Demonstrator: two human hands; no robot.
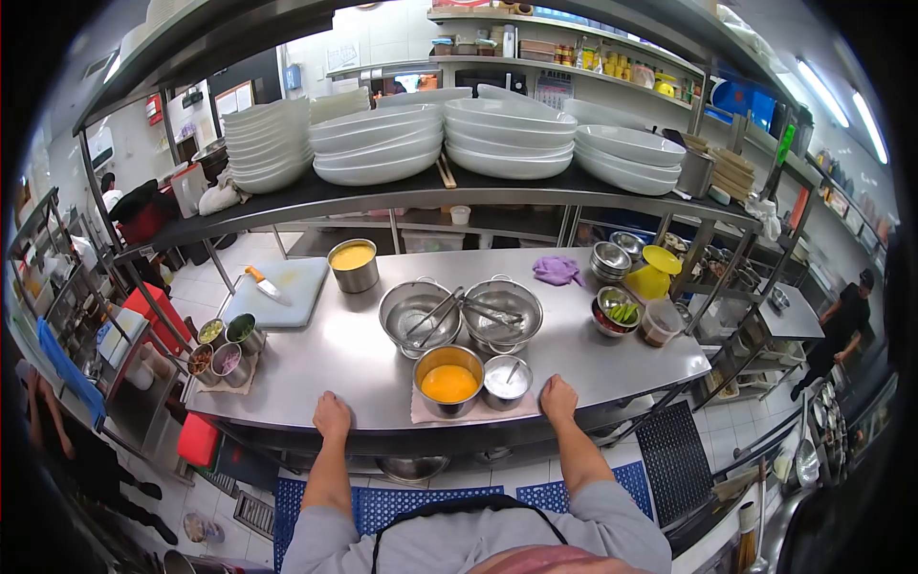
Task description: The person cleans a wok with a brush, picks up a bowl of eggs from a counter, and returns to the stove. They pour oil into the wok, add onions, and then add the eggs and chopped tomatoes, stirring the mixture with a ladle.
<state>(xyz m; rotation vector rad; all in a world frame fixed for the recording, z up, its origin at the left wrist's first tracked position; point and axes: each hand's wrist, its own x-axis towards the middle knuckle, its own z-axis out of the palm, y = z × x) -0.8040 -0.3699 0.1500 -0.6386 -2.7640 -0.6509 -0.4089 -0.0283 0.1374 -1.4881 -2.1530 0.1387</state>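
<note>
My left hand [333, 415] rests as a fist on the front edge of the steel counter [277, 383], with nothing seen in it. My right hand [558, 399], also closed, leans on the same edge further right. Between them, on a folded cloth [426, 414], stand a steel pot of orange-yellow liquid [449, 385] and a smaller steel container of white contents [507, 380] with a spoon handle in it. The right hand is nearest that white container, but apart from it. Behind are two steel colanders [392, 325] [531, 330] with metal utensils [442, 316] lying across them.
A cutting board [311, 287] holds an orange-handled knife [266, 285] beside a pot of yellow liquid [354, 268]. Small ingredient tins [228, 362] stand left. Right are a purple cloth [557, 271], bowls [612, 258] and a tub [662, 323]. Stacked white bowls [376, 143] fill the overhead shelf.
</note>
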